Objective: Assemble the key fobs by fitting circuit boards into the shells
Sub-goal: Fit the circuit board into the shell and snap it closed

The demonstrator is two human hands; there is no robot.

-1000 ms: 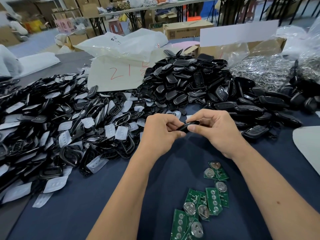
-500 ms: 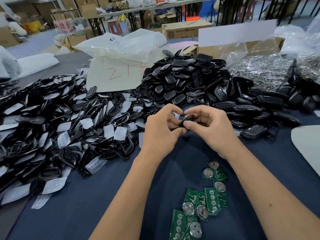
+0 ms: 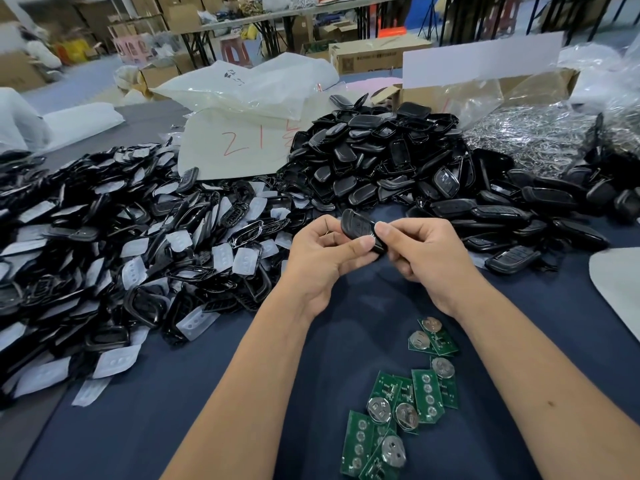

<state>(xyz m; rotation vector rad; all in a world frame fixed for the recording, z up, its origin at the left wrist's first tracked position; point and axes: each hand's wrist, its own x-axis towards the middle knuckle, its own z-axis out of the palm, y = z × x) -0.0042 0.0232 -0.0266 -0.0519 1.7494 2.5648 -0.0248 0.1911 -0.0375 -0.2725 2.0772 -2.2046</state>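
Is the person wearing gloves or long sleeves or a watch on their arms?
No. The left hand and right hand are bare, with no gloves. No sleeves show on either forearm, all the way to the picture's edge. There is no watch, bracelet or ring to see. The fingers have short, plain nails.

left grip (image 3: 322,254) and right grip (image 3: 422,251) raised together, fingers curled, pinching

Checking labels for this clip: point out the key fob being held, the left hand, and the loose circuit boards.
key fob (image 3: 358,227), head view, its dark top face.
left hand (image 3: 320,263), head view, the palm.
circuit boards (image 3: 426,394), head view, one green board.
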